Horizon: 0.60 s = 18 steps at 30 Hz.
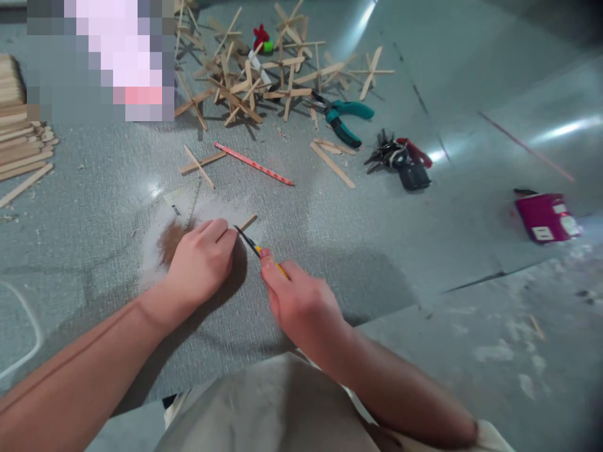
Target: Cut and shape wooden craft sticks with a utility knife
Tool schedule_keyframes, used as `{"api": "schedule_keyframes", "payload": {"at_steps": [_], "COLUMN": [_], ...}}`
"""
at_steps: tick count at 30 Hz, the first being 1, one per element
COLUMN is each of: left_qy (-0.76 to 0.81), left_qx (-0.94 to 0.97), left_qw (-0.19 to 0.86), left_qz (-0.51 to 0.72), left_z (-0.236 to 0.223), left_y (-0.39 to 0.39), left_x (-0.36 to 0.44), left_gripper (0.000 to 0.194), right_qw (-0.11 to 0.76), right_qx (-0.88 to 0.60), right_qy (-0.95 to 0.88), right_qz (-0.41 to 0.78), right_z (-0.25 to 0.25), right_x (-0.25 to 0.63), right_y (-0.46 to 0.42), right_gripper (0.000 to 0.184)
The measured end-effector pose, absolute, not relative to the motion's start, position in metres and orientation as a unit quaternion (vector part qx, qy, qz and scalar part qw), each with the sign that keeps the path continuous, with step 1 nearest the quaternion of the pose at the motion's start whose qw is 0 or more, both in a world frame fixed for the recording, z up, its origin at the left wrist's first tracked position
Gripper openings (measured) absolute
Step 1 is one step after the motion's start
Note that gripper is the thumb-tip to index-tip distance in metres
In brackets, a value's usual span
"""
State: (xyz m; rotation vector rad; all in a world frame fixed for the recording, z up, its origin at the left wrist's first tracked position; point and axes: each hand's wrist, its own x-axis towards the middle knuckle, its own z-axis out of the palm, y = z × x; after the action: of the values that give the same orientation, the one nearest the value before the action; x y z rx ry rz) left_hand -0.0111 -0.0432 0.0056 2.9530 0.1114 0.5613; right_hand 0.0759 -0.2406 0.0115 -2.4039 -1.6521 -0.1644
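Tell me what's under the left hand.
A brown patch seems to run under the edge of the left hand, and one end of a wooden stick pokes out past its fingers. The rest beneath is covered, so I can't tell.

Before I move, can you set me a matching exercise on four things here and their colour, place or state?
1. Right hand
2. Pliers
3. Pencil
4. Pouch

A. Pinkish red, lying between the left hand and the pliers
B. Magenta, at the far right
C. Gripping a yellow-and-black tool
D. Teal-handled, beside the crossed sticks

Pairs: 1-C, 2-D, 3-A, 4-B
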Motion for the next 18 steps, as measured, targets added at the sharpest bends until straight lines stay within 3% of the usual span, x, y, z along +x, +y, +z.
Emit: {"api": "schedule_keyframes", "payload": {"at_steps": [10,18], "left_qy": [0.065,0.063], "left_qx": [0.983,0.986], "left_qw": [0.039,0.056], "left_qz": [0.169,0.147], "left_z": [0.002,0.004], "left_y": [-0.045,-0.040], "left_x": [-0.010,-0.009], "left_gripper": [0.029,0.029], "right_qw": [0.051,-0.033], "right_qx": [-0.839,-0.843], "right_qy": [-0.541,-0.506], "right_qz": [0.029,0.179], "right_z": [0.007,0.028], "right_x": [0.069,0.072], "right_y": [-0.243,-0.231], "right_gripper": [0.045,0.057]}}
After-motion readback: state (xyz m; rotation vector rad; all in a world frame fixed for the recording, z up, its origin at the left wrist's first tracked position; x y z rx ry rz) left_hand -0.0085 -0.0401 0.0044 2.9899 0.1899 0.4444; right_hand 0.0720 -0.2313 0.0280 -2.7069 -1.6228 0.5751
